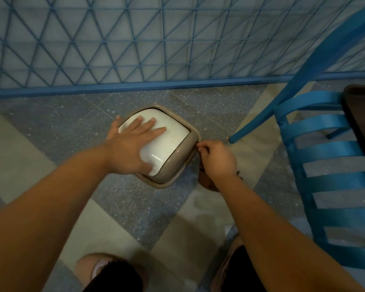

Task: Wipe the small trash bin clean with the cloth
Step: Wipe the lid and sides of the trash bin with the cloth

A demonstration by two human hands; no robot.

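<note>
Bin (173, 157) stands on the speckled floor (72, 123), just in front of the blue lattice fence (135, 49) and left of the blue chair (325, 154). Left hand (131, 144) lies flat on the bin's white swing lid (167, 140), fingers (154, 131) straight and spread apart, pressing down. Right hand (218, 160) sits at the bin's right rim, its fingers curled together and seemingly pinching something small at the edge; what it pinches cannot be made out. A brownish bunch (207, 182) shows beneath that hand, likely the cloth, though it is mostly hidden by the wrist. The risk, as I judge it, is that the lid pivots under the flat palm, so the hand slips inside, or that a sideways wipe tips the light bin toward the chair leg. The bin's body below the rim is hidden from above, so how dirty it is cannot be told.
</note>
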